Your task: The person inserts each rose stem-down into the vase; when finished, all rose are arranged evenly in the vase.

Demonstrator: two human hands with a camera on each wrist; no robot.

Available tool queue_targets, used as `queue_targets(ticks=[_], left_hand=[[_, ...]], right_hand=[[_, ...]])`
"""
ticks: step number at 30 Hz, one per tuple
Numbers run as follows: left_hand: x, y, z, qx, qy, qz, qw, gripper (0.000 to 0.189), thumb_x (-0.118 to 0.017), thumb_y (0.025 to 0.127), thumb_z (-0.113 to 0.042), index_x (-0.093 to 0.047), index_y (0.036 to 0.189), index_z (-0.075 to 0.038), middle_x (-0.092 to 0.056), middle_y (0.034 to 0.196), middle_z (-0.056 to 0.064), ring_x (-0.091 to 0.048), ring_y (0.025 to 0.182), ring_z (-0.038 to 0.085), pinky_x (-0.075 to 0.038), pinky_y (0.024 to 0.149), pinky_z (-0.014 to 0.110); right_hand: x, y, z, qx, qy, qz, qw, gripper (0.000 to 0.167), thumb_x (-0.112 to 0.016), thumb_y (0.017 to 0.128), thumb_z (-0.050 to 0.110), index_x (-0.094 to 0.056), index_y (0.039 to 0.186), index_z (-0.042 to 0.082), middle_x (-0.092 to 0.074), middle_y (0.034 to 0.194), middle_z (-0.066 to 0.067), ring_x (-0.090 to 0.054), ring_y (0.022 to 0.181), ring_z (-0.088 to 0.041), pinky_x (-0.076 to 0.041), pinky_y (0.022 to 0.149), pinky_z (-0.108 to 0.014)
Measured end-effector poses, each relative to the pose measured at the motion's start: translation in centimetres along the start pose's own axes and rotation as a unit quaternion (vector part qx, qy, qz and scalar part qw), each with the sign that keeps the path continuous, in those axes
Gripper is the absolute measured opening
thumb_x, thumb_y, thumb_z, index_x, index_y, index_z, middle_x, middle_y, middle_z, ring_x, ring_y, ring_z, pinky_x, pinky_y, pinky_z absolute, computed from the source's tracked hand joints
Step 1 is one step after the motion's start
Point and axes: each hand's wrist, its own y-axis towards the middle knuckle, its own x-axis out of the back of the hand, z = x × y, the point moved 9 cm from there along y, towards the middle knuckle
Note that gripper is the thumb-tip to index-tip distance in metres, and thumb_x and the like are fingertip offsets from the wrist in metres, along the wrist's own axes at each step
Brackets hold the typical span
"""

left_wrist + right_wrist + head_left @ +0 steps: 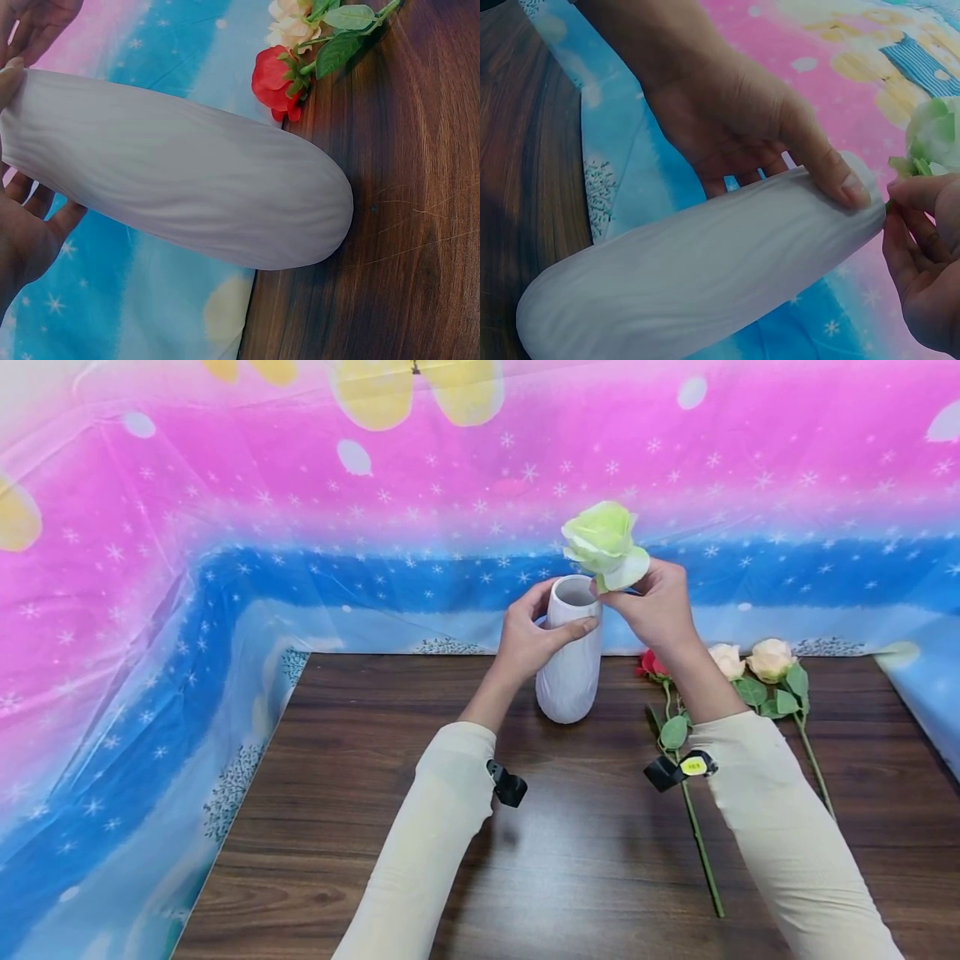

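Note:
A white vase (568, 668) with a wavy textured surface stands near the table's back edge, slightly tilted. My left hand (525, 631) grips it near the top, thumb across the front and fingers behind, as the right wrist view shows too. Just beside the vase's mouth, my right hand (660, 606) pinches a pale green and white rose (603, 539) right below its bloom. That bloom sits above the rim; the stem under the fingertips is hidden. Whether the vase's base touches the table cannot be told for certain.
On the dark wooden table (360, 793), to the right, lie a red rose (652, 665) and two cream roses, one nearer the edge (772, 660), with leafy stems pointing toward the front. A patterned cloth (420, 510) hangs behind and at the left.

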Motion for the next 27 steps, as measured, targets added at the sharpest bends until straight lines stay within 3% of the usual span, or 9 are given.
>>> queue_targets(ticks=[8, 18, 22, 27], left_hand=[[0.0, -0.1, 0.0, -0.003, 0.005, -0.001, 1.0, 0.065, -0.084, 0.084, -0.024, -0.057, 0.143, -0.015, -0.068, 0.13, 0.007, -0.067, 0.116, 0.02, -0.06, 0.095, 0.038], [0.0, -0.2, 0.0, 0.003, 0.001, 0.001, 1.0, 0.059, -0.083, 0.085, -0.024, -0.059, 0.138, -0.014, -0.069, 0.132, 0.008, -0.067, 0.12, 0.021, -0.058, 0.099, 0.04], [-0.1, -0.3, 0.0, 0.007, 0.002, 0.002, 1.0, 0.06, -0.083, 0.085, -0.025, -0.058, 0.139, -0.015, -0.068, 0.132, 0.008, -0.066, 0.12, 0.021, -0.057, 0.1, 0.042], [0.0, -0.4, 0.0, 0.014, -0.009, -0.005, 0.9999, 0.06, -0.084, 0.084, -0.024, -0.059, 0.138, -0.016, -0.067, 0.133, 0.009, -0.065, 0.122, 0.02, -0.057, 0.101, 0.043]], right_hand=[[-0.1, -0.2, 0.3, 0.004, -0.006, 0.007, 1.0, 0.038, -0.078, 0.09, 0.012, -0.071, 0.126, 0.003, -0.072, 0.108, 0.016, -0.066, 0.104, 0.007, -0.054, 0.106, -0.042], [0.2, -0.8, 0.4, 0.035, 0.071, -0.011, 0.9968, 0.016, -0.075, 0.091, 0.007, -0.075, 0.106, 0.0, -0.071, 0.085, 0.022, -0.068, 0.086, 0.0, -0.052, 0.09, -0.021], [0.3, -0.9, 0.3, 0.037, 0.077, -0.011, 0.9963, 0.011, -0.074, 0.091, 0.005, -0.077, 0.101, 0.008, -0.071, 0.085, 0.022, -0.067, 0.086, -0.001, -0.051, 0.09, -0.021], [0.4, -1.1, 0.3, 0.041, 0.099, -0.01, 0.9942, 0.021, -0.072, 0.091, 0.003, -0.076, 0.095, 0.023, -0.072, 0.087, 0.02, -0.067, 0.086, -0.003, -0.05, 0.092, -0.024]])
